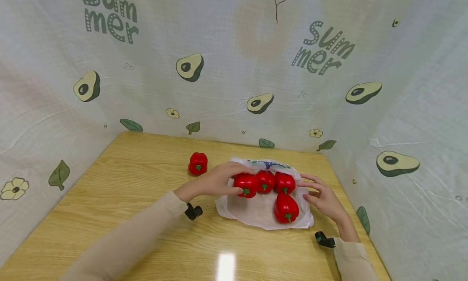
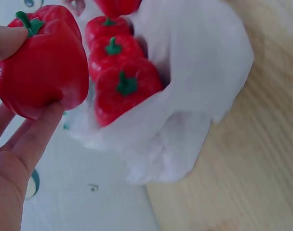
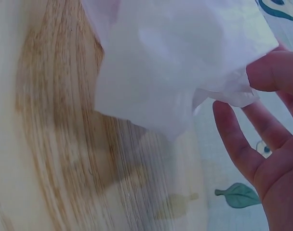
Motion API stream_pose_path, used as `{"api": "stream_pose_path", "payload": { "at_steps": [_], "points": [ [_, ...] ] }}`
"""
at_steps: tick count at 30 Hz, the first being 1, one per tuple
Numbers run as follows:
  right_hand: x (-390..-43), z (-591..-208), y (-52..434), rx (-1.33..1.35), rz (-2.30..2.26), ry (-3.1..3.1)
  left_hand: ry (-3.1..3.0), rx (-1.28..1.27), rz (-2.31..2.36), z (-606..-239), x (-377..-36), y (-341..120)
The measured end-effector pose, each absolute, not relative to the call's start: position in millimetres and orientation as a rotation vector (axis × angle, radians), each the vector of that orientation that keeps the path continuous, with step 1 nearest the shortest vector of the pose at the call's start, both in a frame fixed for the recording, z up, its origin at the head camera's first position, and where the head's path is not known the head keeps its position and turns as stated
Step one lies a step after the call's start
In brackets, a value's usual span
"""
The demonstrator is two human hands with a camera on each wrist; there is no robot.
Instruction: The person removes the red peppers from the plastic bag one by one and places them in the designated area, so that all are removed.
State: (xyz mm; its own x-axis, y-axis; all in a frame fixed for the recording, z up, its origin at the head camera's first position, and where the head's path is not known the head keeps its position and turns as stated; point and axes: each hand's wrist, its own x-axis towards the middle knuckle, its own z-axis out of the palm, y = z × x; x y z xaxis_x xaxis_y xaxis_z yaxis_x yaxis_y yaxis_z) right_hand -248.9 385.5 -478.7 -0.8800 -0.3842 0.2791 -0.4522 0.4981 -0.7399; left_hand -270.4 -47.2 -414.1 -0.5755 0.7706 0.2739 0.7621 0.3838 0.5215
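My left hand (image 1: 222, 179) grips a red bell pepper (image 2: 45, 62) with a green stem, thumb near the stem and fingers around the far side. It is held up at the left part of a white bag (image 1: 256, 214), whose mouth faces me. Inside the bag are several more red bell peppers; one pepper (image 1: 287, 208) sits nearest the front right, and another pepper (image 1: 284, 182) lies behind it. At the bag's right side, my right hand (image 1: 323, 197) pinches the bag's thin edge between thumb and fingers, as the right wrist view shows.
One more red bell pepper (image 1: 198, 163) stands on the wooden table (image 1: 109, 199), left of the bag and behind my left hand. A printed cloth (image 1: 219, 86) with avocados hangs along the table's back and sides.
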Motion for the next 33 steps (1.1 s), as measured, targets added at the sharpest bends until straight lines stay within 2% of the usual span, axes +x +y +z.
{"api": "stream_pose_path", "payload": {
  "at_steps": [12,33],
  "points": [
    [-249.1,-477.7,386.4,0.743,1.355,-2.659,2.695,1.361,1.103,-391.1,-282.4,-98.8],
    [-247.4,-474.0,384.7,0.692,1.318,-2.696,2.848,1.055,1.04,-400.2,-313.2,-186.5]
  ]
}}
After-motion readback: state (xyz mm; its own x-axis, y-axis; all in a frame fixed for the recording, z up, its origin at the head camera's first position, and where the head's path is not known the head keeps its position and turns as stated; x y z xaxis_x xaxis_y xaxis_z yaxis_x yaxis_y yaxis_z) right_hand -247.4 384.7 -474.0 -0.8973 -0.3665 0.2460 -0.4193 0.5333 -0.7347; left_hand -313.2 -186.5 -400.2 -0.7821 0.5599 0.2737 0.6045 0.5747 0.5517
